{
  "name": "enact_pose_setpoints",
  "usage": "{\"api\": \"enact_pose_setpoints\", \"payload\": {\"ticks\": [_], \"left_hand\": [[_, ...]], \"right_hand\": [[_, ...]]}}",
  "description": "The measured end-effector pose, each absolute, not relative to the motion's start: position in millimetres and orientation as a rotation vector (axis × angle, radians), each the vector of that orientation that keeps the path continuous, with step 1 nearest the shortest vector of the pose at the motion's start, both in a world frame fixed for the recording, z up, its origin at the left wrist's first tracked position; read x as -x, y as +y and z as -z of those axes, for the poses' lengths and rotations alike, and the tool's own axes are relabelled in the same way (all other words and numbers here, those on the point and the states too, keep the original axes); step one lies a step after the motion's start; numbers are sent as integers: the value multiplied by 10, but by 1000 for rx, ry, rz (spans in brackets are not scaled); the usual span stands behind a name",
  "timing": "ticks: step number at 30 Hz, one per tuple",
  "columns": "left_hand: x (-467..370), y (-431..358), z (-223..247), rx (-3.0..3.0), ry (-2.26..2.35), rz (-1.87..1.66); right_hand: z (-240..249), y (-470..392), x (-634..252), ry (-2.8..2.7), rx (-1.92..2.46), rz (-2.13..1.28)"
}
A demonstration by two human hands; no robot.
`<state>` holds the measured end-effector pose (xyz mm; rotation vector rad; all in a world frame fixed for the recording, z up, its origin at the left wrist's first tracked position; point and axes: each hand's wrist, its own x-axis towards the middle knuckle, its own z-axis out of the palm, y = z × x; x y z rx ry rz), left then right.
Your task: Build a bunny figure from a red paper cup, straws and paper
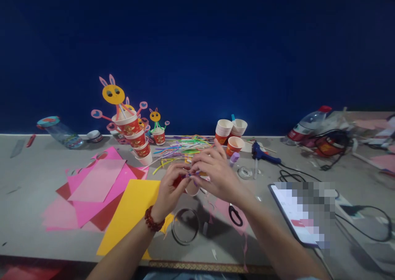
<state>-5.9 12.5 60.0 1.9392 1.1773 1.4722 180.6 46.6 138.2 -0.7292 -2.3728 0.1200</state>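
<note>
My left hand (pixel 171 185), with a red bead bracelet at the wrist, and my right hand (pixel 214 175) meet over the middle of the table. Thumbs and fingertips of both pinch together around something small and purple, mostly hidden by the fingers. Just below the fingertips shows the pale rim of a paper cup (pixel 192 188); whether a hand touches it, I cannot tell. Behind the hands lies a spread of coloured thin sticks (pixel 182 146). A purple-capped glue stick (pixel 234 158) stands beyond my right hand.
Left are stacked red cups with bunny figures (pixel 113 94), pink paper (pixel 98 181) and yellow paper (pixel 129 214). A tape ring (pixel 185 243) and black-handled scissors (pixel 235 215) lie in front. Right are stacked cups (pixel 224 127), a glue gun (pixel 265 154), cables and a tablet (pixel 293 214).
</note>
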Motion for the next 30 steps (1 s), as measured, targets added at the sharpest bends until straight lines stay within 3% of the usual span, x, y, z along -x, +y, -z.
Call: {"api": "enact_pose_setpoints", "payload": {"ticks": [18,23,27,30], "left_hand": [[90,174,-479,-1438,1164,-1341],[58,179,-412,-1109,1130,-1370],[50,198,-369,-844,1079,-1458],[36,202,-371,-759,1051,-1497]], "right_hand": [[-1220,802,-1737,-2492,733,-468],[-1105,831,-1876,-2040,815,-496],[-669,810,-2012,-1453,903,-922],[-329,668,-2022,-1418,787,-1383]]}}
